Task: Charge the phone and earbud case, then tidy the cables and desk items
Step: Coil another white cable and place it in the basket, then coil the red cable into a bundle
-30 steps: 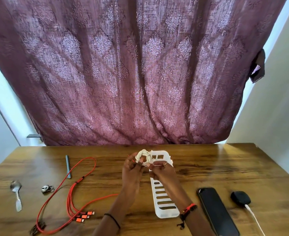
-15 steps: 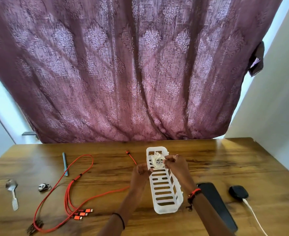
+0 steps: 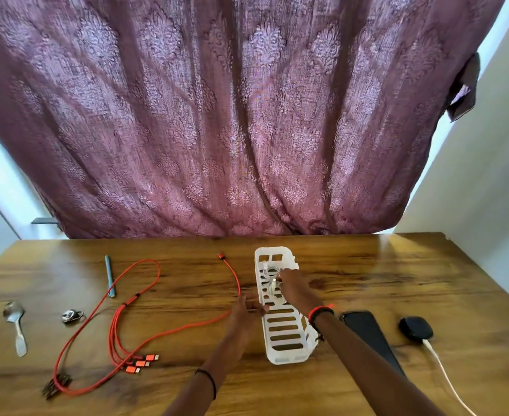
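Nearest to me, right of the right wrist, the phone (image 3: 367, 328) lies flat and dark on the table (image 3: 397, 280), partly under the forearm. Further right is the earbud case (image 3: 415, 327), with a white lead (image 3: 427, 345) plugged in its near side and running toward me. Left of the left forearm the red cable (image 3: 141, 363) lies in loose loops, with its plugs in a bunch at the near end. The basket (image 3: 286, 359) stands between the two wrists, lengthwise away from me. The left hand (image 3: 247, 310) is at the left wall of the basket and its fingers touch it; it is blurred, so I cannot tell if it grips. The right hand (image 3: 296, 288) reaches into the far part of the basket, with fingers curled down on the white coil (image 3: 269, 274), pinching it. Well left of the left hand are a clip (image 3: 72, 315) and a spoon (image 3: 14, 322); a pen (image 3: 109, 276) lies further away. Behind the table hangs a curtain (image 3: 247, 130).
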